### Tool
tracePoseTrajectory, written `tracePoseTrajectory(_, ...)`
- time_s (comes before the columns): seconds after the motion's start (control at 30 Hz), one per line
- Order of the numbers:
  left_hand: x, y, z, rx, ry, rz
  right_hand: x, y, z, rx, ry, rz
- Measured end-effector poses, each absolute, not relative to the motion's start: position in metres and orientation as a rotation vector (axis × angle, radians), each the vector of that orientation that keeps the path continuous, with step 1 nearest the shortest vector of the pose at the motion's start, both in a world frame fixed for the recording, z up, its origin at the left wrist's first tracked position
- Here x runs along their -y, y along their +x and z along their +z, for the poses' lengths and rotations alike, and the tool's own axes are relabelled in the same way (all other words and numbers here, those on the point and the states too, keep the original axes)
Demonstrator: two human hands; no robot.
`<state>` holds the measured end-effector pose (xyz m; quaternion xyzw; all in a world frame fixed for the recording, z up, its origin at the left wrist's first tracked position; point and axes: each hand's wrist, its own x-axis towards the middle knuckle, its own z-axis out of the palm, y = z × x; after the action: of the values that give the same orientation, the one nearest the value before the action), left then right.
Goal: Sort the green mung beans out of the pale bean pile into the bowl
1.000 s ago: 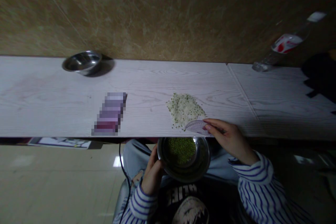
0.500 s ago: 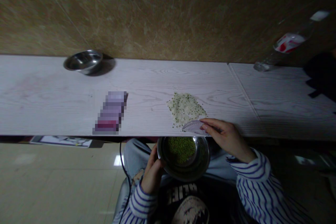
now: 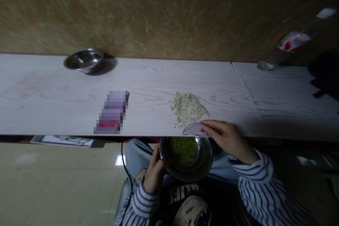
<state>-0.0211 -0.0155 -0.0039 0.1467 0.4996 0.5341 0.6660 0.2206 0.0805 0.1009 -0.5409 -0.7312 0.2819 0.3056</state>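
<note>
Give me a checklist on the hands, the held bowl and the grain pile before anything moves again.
1. Left hand gripping the held bowl: ok.
2. Right hand holding the clear curved piece: ok.
3. Green beans inside the held bowl, not heaped over its rim: ok.
4. White grain pile free of green bits: not ok, many are mixed in.
5. Held bowl touching the tabletop edge: cannot tell.
6. Second bowl apart from the pile: ok.
</note>
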Motion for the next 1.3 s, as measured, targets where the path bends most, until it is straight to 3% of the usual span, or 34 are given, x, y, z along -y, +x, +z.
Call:
tracePoseTrajectory(0.9,0.014,-0.021,0.004,-1.132,0.314,1.230,-0.090,0.228,0.090,1.629,-1.612,0.723)
tracePoseTrajectory(1.3,0.014,-0.023,0.003,-1.110,0.304,1.226,-0.084,0.212,0.099,1.748,-1.540,0.769)
